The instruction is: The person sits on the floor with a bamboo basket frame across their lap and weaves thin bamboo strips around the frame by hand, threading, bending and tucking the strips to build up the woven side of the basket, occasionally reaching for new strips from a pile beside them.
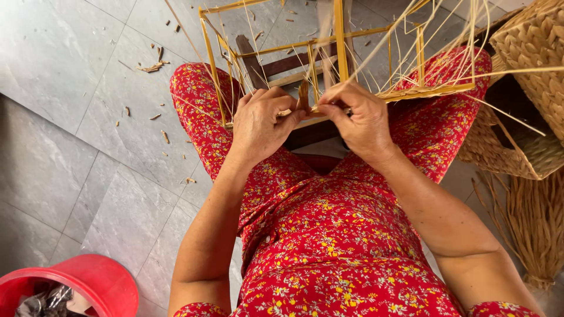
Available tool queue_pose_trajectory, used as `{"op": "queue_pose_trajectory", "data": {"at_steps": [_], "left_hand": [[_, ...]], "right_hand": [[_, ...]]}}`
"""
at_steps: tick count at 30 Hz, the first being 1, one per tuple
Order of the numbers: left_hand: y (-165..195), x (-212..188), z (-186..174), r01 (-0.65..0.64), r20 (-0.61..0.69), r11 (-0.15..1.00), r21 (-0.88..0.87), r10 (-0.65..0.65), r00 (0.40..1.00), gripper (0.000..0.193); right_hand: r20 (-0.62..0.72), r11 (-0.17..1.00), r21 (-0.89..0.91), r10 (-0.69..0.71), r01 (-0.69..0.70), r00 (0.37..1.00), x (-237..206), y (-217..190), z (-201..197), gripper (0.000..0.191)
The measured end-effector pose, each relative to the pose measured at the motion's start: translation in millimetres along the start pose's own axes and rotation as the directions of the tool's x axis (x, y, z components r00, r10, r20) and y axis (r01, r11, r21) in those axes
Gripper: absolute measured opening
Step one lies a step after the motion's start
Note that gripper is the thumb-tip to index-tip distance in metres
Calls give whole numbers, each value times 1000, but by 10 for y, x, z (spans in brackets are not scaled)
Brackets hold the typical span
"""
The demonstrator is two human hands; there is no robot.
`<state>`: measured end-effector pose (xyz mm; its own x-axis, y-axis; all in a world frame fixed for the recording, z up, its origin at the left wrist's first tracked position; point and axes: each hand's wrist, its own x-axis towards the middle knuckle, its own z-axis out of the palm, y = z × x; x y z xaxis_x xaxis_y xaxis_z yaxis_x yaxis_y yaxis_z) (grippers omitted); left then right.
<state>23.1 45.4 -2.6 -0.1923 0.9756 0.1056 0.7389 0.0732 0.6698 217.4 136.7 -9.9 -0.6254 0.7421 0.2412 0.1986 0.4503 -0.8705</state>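
Gripping one bamboo frame [329,88]: two hands [311,120].

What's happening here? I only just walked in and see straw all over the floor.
A seated person in a red floral dress is working on a yellow cane frame resting on their knees. The left hand and right hand meet at its front rail, pinching a thin strand. Woven baskets sit at the right, a red bucket at the lower left.

Red floral dress [346,235], yellow cane frame [329,41], grey floor tiles [70,117], red bucket [100,282].
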Motion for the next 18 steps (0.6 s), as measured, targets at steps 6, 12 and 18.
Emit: {"op": "queue_pose_trajectory", "data": {"at_steps": [6,12,18], "left_hand": [[90,104,108,155,21,987,42,-156,988,25],[56,124,100,124,36,992,-1,-124,992,27],[46,131,88,146,44,989,-21,-145,988,28]], "right_hand": [[42,977,-60,-202,204,978,-73,24,-136,16],[304,801,-325,-416,503,857,342,26,-311,43],[349,733,-437,-396,521,849,610,132,-135,42]]}}
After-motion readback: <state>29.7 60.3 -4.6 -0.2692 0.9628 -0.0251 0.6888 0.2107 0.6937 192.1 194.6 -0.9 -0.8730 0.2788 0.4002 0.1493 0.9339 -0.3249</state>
